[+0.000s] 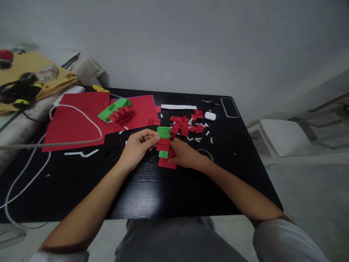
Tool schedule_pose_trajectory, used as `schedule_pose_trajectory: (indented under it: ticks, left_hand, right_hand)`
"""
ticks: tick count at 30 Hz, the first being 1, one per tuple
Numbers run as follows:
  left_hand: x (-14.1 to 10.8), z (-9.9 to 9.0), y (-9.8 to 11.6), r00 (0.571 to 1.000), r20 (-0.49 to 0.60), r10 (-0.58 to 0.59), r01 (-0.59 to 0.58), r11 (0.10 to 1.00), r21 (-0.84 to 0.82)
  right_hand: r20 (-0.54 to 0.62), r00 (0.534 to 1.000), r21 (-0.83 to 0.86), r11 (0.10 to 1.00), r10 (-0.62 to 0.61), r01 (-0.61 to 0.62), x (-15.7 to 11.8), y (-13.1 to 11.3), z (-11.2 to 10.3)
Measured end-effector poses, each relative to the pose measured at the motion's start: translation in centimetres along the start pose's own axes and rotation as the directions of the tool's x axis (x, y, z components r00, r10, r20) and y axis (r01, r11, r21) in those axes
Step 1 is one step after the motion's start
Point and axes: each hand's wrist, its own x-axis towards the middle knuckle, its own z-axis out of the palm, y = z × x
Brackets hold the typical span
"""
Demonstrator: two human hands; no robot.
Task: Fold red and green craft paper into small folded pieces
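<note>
Between my hands is a strip of folded paper point(164, 133), green at the top, with red and green sections below it. My left hand point(141, 143) pinches its left edge between thumb and fingers. On the other side, my right hand point(182, 153) has its fingers closed on the lower right part, where a red paper piece point(167, 163) sticks out underneath. Small red folded pieces point(184, 129) and white paper scraps lie just behind my right hand. A green folded stack point(110, 111) with red folded strips point(122, 116) rests on red sheets point(79, 120) to the left.
On the black table point(218, 189) are a phone point(229, 107), a white case point(210, 116), keys point(207, 102) and a white strip point(178, 107). White cables point(89, 120) cross the left side. A yellow cutter point(100, 88) lies at the back. A white stool point(285, 135) stands at the right.
</note>
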Motion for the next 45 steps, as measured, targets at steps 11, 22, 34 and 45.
schedule_pose_trajectory:
  ticks: [11,22,34,45]
  left_hand:
    - [-1.1,1.2,-0.7,0.990,0.084,-0.117,0.120,0.992,-0.025]
    - [-1.1,1.9,-1.6,0.972,0.066,-0.225,0.210,0.961,0.178]
    - [-1.4,1.8,-2.3,0.989,0.053,-0.141,0.119,0.947,0.300]
    - [-1.4,2.0,-2.1,0.993,0.043,-0.106,0.087,0.942,0.323]
  right_hand:
    - [-0.166,0.915,0.804,0.587,0.367,-0.090,-3.5,1.4,-0.3]
    - [-0.143,0.950,0.918,0.395,0.279,0.022,-4.0,2.5,1.0]
    - [-0.187,0.934,0.867,0.498,0.304,0.012,-4.2,2.7,1.4]
    - [-0.197,0.949,0.866,0.498,0.246,0.051,-4.4,2.5,1.1]
